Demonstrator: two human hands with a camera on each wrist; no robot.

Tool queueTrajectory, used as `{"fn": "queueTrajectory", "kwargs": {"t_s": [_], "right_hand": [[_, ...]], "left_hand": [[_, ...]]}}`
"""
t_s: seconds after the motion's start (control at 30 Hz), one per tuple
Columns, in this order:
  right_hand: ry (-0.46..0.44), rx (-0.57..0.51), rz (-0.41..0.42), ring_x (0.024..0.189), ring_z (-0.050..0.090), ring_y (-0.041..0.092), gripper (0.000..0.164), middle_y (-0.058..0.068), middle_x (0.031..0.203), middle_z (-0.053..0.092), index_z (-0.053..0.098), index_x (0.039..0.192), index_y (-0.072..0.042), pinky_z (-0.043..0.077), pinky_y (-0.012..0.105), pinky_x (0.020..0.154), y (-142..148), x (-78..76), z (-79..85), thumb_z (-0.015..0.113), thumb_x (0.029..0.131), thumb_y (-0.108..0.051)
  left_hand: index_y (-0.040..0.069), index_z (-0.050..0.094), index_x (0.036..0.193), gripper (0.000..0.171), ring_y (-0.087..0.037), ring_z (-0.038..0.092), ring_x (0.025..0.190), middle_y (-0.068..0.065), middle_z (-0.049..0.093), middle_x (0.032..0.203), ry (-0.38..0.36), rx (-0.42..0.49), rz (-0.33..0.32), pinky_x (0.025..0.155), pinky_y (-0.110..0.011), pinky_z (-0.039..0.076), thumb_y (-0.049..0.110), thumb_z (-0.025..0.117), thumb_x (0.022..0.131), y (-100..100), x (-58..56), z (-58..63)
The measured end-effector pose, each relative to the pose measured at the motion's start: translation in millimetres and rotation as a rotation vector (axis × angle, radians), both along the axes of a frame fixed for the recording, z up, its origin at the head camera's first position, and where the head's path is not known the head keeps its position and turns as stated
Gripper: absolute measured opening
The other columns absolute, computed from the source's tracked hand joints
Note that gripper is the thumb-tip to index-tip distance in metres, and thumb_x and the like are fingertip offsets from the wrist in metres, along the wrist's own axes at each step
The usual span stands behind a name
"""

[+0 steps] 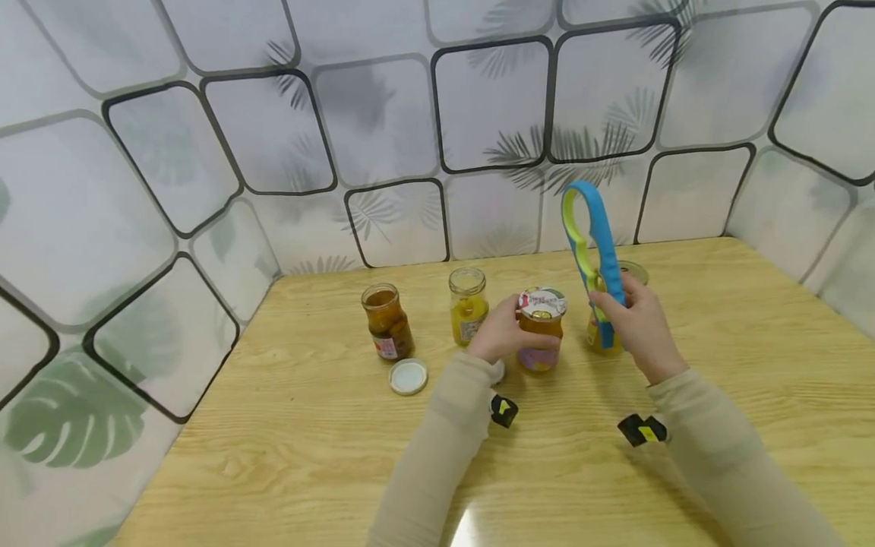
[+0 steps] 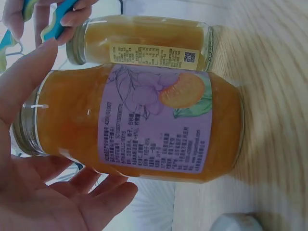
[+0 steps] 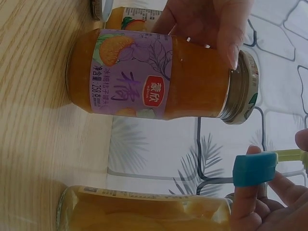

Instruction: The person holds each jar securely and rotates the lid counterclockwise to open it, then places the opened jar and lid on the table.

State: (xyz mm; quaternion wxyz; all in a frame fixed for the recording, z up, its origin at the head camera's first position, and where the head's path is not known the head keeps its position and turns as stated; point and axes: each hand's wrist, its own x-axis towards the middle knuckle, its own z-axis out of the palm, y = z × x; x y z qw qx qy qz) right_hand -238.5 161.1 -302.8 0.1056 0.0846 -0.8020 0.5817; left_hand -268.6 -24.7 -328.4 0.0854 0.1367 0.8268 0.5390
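My left hand (image 1: pixel 500 333) holds an upright glass jar (image 1: pixel 538 358) of orange fruit around its upper part, thumb and fingers on opposite sides. Its purple label (image 2: pixel 154 120) pictures a mandarin, and its printed metal lid (image 1: pixel 542 302) is on. In my right hand (image 1: pixel 641 325) is a blue and lime-green jar opener (image 1: pixel 601 228), gripped by its handles with the looped end upward. Just behind that hand stands another lidded jar (image 2: pixel 144 41) with yellowish contents, partly hidden by the opener and fingers in the head view.
Left of the hands stand two lidless jars, one with dark brown contents (image 1: pixel 390 327) and one with yellow fruit (image 1: pixel 469 310). A white lid (image 1: pixel 408 377) lies on the wooden table (image 1: pixel 294 441); a second lid (image 1: pixel 498 371) peeks out by the left wrist. A patterned wall (image 1: pixel 383 114) rises behind.
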Motion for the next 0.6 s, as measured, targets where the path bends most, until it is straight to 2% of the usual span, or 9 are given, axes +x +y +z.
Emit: {"fn": "queueTrajectory", "kwargs": {"t_s": [0.17,0.4,0.6], "right_hand": [[-0.016,0.019,-0.019,0.065,0.057,0.014,0.039,-0.005,0.075,0.056,0.044,0.117,0.002,0.048,0.027,0.057,0.3,1.3,1.4,0.05,0.09,-0.026],[-0.027,0.032,-0.023,0.065,0.057,0.013,0.041,-0.003,0.078,0.056,0.044,0.119,0.002,0.047,0.028,0.057,-0.6,2.9,3.3,0.049,0.09,-0.026],[-0.039,0.025,-0.014,0.067,0.057,0.016,0.039,-0.003,0.079,0.056,0.043,0.118,0.0,0.047,0.028,0.058,0.1,0.8,3.3,0.049,0.09,-0.026]], "left_hand": [[0.014,0.048,0.121,0.066,-0.011,0.053,0.095,0.005,0.057,0.104,-0.017,0.007,-0.03,0.083,-0.025,0.041,0.017,0.08,0.064,1.8,-0.2,-4.1],[0.015,0.044,0.125,0.07,-0.012,0.052,0.098,0.005,0.056,0.106,-0.055,0.023,0.003,0.084,-0.027,0.041,0.017,0.08,0.065,4.5,0.3,-8.2],[0.014,0.039,0.128,0.074,-0.014,0.051,0.101,0.003,0.054,0.11,-0.077,-0.002,0.05,0.086,-0.029,0.04,0.02,0.079,0.066,6.2,-0.8,-9.0]]}}
